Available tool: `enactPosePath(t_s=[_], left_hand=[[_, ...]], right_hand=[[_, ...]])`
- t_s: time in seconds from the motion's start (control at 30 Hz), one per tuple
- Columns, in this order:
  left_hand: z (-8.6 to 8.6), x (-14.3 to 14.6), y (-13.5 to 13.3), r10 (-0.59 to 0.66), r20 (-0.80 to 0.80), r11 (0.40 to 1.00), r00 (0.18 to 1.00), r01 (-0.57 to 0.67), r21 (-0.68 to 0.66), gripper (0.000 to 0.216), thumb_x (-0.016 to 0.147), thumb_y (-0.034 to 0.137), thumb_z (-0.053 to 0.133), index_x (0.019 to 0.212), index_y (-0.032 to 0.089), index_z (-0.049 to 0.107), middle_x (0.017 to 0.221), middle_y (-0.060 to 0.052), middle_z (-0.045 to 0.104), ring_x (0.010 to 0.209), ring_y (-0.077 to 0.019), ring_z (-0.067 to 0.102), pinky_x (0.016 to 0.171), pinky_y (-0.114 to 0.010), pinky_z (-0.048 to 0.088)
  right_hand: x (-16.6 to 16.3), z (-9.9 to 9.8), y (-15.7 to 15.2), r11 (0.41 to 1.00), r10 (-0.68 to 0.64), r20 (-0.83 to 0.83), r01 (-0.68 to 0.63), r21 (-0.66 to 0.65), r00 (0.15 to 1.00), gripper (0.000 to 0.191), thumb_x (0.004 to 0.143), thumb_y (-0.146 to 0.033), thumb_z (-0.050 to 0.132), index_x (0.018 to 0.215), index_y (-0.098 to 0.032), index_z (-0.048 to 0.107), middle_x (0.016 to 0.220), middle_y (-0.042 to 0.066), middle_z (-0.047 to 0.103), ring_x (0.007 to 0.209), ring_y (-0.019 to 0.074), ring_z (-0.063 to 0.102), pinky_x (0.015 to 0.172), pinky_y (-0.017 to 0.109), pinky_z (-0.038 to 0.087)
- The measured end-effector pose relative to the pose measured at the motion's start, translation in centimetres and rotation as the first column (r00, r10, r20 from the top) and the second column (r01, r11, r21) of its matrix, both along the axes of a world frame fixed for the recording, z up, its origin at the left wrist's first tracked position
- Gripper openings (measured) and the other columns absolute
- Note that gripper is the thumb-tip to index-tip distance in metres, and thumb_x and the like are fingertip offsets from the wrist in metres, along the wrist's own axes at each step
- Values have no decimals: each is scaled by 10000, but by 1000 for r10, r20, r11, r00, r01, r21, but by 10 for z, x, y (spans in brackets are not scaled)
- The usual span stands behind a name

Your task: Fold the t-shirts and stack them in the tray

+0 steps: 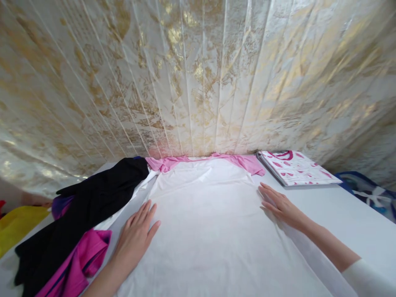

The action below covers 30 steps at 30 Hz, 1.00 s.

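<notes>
A white shirt (210, 222) with pink sleeves (247, 161) lies spread on a white table (346, 210), between the person's two hands and running away from them toward a gold-and-white curtain (198, 74). The left hand (137, 235) rests flat on the shirt's left edge, fingers spread and holding nothing. The right hand (278, 204) lies flat on the right edge, fingers straight and close together, likewise gripping nothing. This looks like smoothing the cloth. It would go best with both palms kept flat and light, stroking from the middle outward so creases leave at the edges rather than bunch, and with the left hand kept clear of the pile beside it. Just left of the left hand a black garment (93, 198) lies over a magenta one (83, 255). Beyond the right hand sits a folded top (297, 167), white with red print. The shirt's near hem is cut off by the bottom of the view. Its collar is hard to make out against the curtain. Which side faces up cannot be told.
</notes>
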<state>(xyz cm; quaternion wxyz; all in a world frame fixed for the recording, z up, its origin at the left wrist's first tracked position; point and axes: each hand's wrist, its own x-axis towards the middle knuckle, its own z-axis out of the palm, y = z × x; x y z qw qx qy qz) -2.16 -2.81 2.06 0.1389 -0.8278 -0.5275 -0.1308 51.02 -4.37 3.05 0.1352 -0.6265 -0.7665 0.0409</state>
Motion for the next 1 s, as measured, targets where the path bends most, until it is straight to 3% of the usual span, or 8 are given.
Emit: enactPosePath(t_s=[0.13,0.3,0.43,0.57,0.7,0.83,0.93,1.0], left_hand=[[13,17,-1,-94,-43,996,995,94,2,554,973,460,316,1393,119,439,1484,-151,394,1364,-277,379,1032,-450,382],[35,73,-1,-359,-19,919,933,350,-180,563,975,376,414,1489,195,274,1562,-78,242,1428,-227,247,1115,-415,296],[31,95,-9,-476,27,845,879,465,-263,597,993,411,412,1513,220,187,1569,-63,211,1433,-215,233,1117,-414,307],[17,90,-35,-465,65,852,883,466,-237,603,1011,378,383,1526,217,114,1570,-66,205,1430,-212,239,1106,-390,331],[7,80,-55,-466,86,852,880,473,-222,654,994,350,426,1530,204,81,1570,-84,197,1433,-235,228,1106,-395,330],[16,83,-52,-469,96,827,878,475,-301,682,971,353,456,1530,208,92,1571,-97,170,1437,-259,213,1107,-433,318],[33,114,-42,-524,113,770,844,526,-362,663,956,419,464,1514,191,188,1566,-110,185,1435,-269,215,1120,-455,284],[38,154,-37,-640,122,695,758,639,-329,669,955,517,433,1486,147,264,1544,-128,263,1422,-256,254,1120,-422,281]], right_hand=[[4,5,-35,997,-57,0,57,-42,998,602,940,-554,351,1420,-199,428,1509,111,374,1364,263,387,1075,432,403],[-39,-3,-73,1000,24,90,-23,-10,996,568,961,-492,364,1468,-236,362,1543,74,299,1397,263,318,1079,452,400],[-49,-9,-100,995,66,197,-79,59,978,668,948,-446,419,1533,-304,127,1556,47,245,1398,284,294,1063,504,411],[-32,-10,-120,987,51,292,-92,128,955,764,912,-462,466,1539,-288,65,1529,67,290,1348,314,378,980,504,495],[-25,-7,-129,967,101,376,-180,183,921,698,864,-477,527,1492,-254,320,1460,91,406,1238,342,517,862,467,573],[-39,6,-119,974,166,360,-209,83,918,452,831,-401,562,1263,-282,627,1345,64,558,1159,326,595,870,448,569],[-52,18,-90,993,98,236,-110,37,967,398,859,-347,488,1211,-270,658,1326,77,583,1102,299,639,879,445,558],[-53,26,-60,999,53,113,-51,-16,992,406,865,-315,440,1203,-259,656,1321,84,592,1068,279,661,879,426,554]])
